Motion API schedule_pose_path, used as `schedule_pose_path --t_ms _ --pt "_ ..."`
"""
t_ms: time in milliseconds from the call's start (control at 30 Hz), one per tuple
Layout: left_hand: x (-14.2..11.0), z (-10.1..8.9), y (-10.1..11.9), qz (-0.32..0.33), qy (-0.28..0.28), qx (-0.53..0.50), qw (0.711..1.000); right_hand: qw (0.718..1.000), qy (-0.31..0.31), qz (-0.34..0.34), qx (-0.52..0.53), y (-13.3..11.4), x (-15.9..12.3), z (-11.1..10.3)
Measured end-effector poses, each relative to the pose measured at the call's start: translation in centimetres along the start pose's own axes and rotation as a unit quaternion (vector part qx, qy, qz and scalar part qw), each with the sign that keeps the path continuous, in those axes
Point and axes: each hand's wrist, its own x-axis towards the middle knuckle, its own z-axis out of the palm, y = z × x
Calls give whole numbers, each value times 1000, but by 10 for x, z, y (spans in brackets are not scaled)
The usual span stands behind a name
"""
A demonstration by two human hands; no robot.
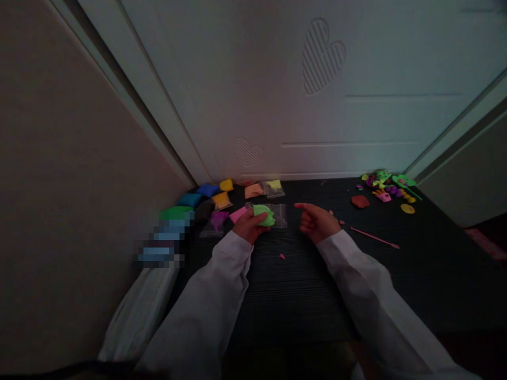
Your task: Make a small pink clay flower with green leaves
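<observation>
Coloured packets (208, 190) bunched at counter's (285, 295) back-left corner, pink stick (374, 237) laid toward right edge — green clay (264, 215) clamped in fingers of left hand (244, 227); right hand's (317, 221) index extended, others curled — grip can't be told.

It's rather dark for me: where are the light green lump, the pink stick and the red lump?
Light green lump (269, 215): head view, right part.
Pink stick (375, 237): head view, mid-shaft.
Red lump (360, 201): head view, upper surface.

A white moulded panel (257, 79), embossed with a large striped heart (322, 58) and a smaller striped heart (249, 152), rises beyond a dark, wood-grained tabletop (297, 301) in dim light, a plain brownish wall (59, 184) at left, a shadowed grey surface (471, 163) at right.
</observation>
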Motion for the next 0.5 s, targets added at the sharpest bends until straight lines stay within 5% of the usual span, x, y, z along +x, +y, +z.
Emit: schedule_pose_path --t_ms 200,500 --pt "-2 1 -3 -1 -29 48 998 933 81 -116 -332 10 -3 7" --pt "-7 8 -3 -1 -50 42 998 924 70 -152 -343 13 -1 4"
